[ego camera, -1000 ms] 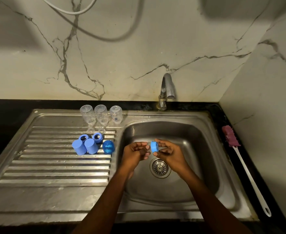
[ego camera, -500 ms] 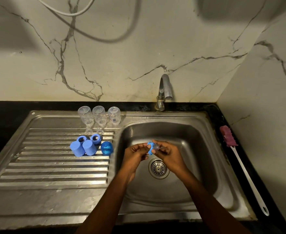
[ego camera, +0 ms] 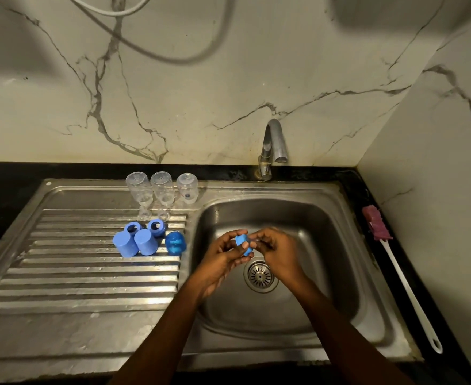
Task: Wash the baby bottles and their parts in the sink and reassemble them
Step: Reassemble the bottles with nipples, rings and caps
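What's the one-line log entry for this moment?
left hand: holds blue ring | right hand: pinches same ring, over sink basin | tap: no water visible | clear bottles: inverted on drainboard

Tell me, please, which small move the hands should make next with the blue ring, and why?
Probably the left hand should carry the blue ring leftward and set it on the drainboard beside the two other rings. The right hand pinches it too, over the basin. No water visibly runs from the tap, and the other blue parts already lie there.
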